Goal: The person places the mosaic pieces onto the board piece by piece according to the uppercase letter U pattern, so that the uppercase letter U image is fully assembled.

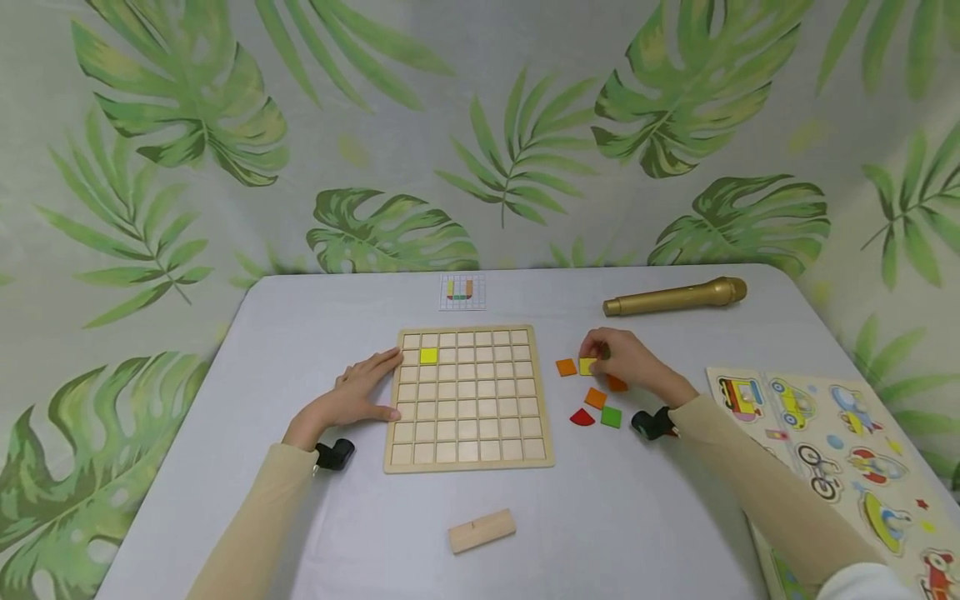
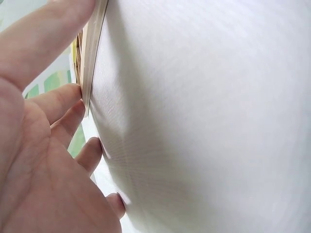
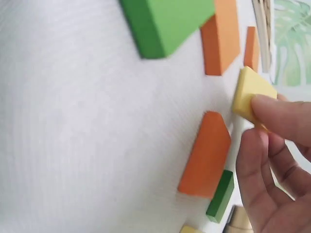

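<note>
A square wooden grid board (image 1: 468, 409) lies on the table with one yellow tile (image 1: 428, 356) in an upper-left cell. My left hand (image 1: 352, 394) rests at the board's left side, fingers extended and fingertips against its edge (image 2: 87, 73). To the right of the board, my right hand (image 1: 633, 363) pinches a yellow square tile (image 3: 252, 92) between thumb and fingers. Close around that hand are an orange square (image 1: 566, 367), another orange square (image 1: 596, 397), a green square (image 1: 611, 417) and a red quarter-round piece (image 1: 582, 417). Under the hand lie an orange piece (image 3: 206, 155) and a dark green piece (image 3: 221, 196).
Behind the board lies a small card (image 1: 462, 293) printed with a coloured U shape on a grid. A gold microphone (image 1: 675, 297) sits at the back right. In front is a wooden block (image 1: 482, 531). A picture puzzle board (image 1: 821, 414) lies beneath the right forearm.
</note>
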`<state>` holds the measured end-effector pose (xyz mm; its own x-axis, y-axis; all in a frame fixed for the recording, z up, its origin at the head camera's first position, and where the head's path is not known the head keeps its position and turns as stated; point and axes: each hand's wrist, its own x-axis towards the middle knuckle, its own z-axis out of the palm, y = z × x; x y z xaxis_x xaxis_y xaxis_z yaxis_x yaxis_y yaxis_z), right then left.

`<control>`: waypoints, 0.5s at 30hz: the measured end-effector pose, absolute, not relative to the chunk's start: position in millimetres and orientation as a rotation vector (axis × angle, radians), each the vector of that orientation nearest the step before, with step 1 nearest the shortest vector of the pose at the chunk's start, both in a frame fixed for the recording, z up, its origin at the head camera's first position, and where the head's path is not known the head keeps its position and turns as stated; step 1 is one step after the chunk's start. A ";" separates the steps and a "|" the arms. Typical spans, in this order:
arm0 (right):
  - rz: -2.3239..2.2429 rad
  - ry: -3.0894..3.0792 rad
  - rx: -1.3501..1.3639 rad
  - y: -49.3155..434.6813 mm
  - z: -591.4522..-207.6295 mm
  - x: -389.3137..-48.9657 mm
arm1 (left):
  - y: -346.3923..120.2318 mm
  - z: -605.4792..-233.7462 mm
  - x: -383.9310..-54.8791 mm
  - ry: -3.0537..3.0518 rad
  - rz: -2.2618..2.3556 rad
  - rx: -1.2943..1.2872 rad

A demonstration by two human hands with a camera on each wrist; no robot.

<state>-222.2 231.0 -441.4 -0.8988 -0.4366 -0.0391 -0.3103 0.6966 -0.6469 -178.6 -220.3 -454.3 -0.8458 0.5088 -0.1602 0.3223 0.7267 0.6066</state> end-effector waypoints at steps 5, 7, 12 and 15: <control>-1.034 2.673 -0.574 235.7 -435.9 -222.3 | -220.3 -454.1 -177.8 2.619 0.837 0.643; -1.075 2.652 -0.544 238.1 -434.0 -222.8 | -220.2 -453.9 -177.6 2.621 0.834 0.644; -1.304 2.504 -0.502 238.7 -429.6 -225.5 | -220.1 -454.4 -177.9 2.624 0.829 0.645; -1.420 2.389 -0.475 233.1 -427.6 -227.4 | -220.1 -454.7 -178.2 2.620 0.834 0.646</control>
<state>-227.4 233.1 -427.6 -0.8933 -0.4376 -0.1026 -0.1191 0.4506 -0.8847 -178.2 -220.1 -454.7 -0.8481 0.5060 -0.1573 0.3221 0.7279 0.6053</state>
